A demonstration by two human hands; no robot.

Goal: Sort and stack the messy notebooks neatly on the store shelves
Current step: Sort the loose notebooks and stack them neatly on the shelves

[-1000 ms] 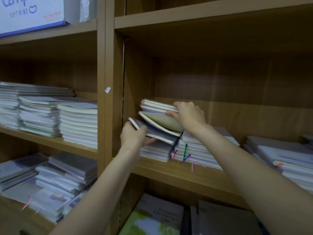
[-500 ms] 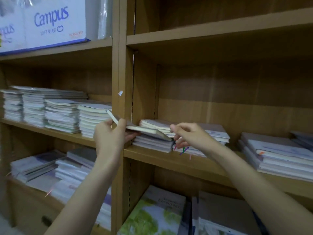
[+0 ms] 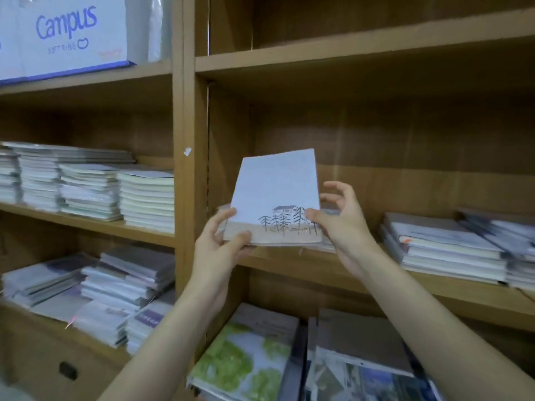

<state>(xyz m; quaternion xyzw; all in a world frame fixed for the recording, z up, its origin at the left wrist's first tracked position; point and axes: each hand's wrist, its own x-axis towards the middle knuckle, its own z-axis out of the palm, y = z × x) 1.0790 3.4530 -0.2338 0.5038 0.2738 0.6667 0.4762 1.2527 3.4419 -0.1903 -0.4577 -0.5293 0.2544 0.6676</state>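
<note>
A pale blue notebook (image 3: 275, 195) with a line drawing of a house and bare trees above a tan lower band is held up, cover toward the camera and tilted back, in front of the middle shelf (image 3: 333, 273) of the right-hand bay. The left hand (image 3: 220, 244) grips its lower left corner, thumb on the cover and fingers curled beneath the bottom edge. The right hand (image 3: 335, 218) pinches the lower right edge with the thumb on the cover, while its other fingers are spread and loosely curled behind (how many of them touch the back of the book cannot be told). Just behind and under the held notebook, a low stack (image 3: 327, 241) of similar notebooks lies on the same shelf, mostly hidden by the cover and the hands. Further right on that shelf sits an uneven pile of notebooks (image 3: 451, 247), its books fanned out of line, with more overlapping it at the frame's edge. Below, on the lower shelf, lie larger flat books: one with a green and white cover (image 3: 246, 360) and one with a grey cover (image 3: 362, 342) beside it. Across the wooden upright (image 3: 183, 198), which carries a small white sticker scrap, the left bay holds several neat stacks of cream-edged notebooks (image 3: 86, 189) at the same height, and a looser, slanted heap of wrapped notebooks (image 3: 115, 287) on the shelf under them. At upper left stands a white box printed "Campus" (image 3: 66, 33).
</note>
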